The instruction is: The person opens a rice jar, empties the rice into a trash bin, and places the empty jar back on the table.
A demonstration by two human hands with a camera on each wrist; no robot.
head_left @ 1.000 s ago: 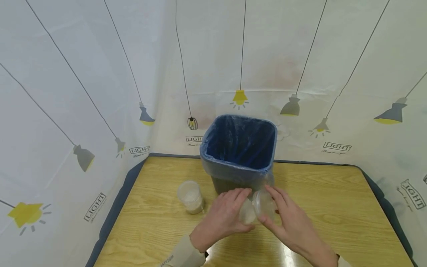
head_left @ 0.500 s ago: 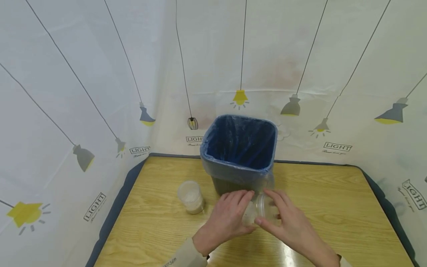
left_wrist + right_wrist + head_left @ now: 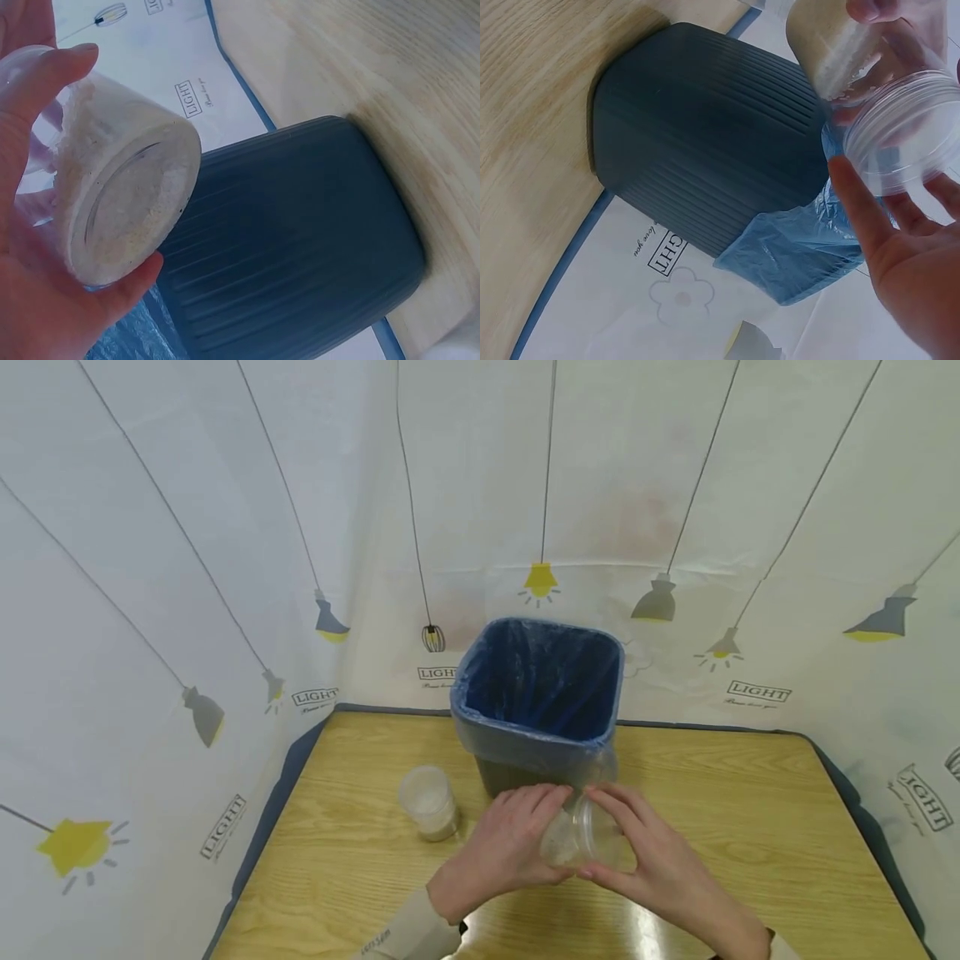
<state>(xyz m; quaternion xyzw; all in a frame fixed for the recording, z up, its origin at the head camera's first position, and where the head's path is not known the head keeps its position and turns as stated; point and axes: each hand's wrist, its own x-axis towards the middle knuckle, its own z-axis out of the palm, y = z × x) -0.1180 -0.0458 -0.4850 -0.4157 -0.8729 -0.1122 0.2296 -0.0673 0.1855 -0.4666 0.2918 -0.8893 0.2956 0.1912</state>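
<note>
Fingers point(image 3: 527, 804) round two jars point(image 3: 561, 842), bin point(image 3: 512, 777) beyond, tub point(image 3: 428, 802) at left

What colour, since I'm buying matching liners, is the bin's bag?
The bag is blue, clearest in the head view.

Mid-frame in the head view, the bin liner point(image 3: 536, 689) is translucent blue; the wastebasket point(image 3: 292, 247), dark slate with parallel ribs. White cloth point(image 3: 480, 468) across the top bears grey-and-yellow pendant lamps point(image 3: 540, 580) and black LIGHT lettering point(image 3: 759, 691). Lower down, yellow-brown tabletop point(image 3: 750, 818), streaky grain. Left wrist view, upper left: colourless jar point(image 3: 135, 199), off-white contents point(image 3: 105, 124).
</note>
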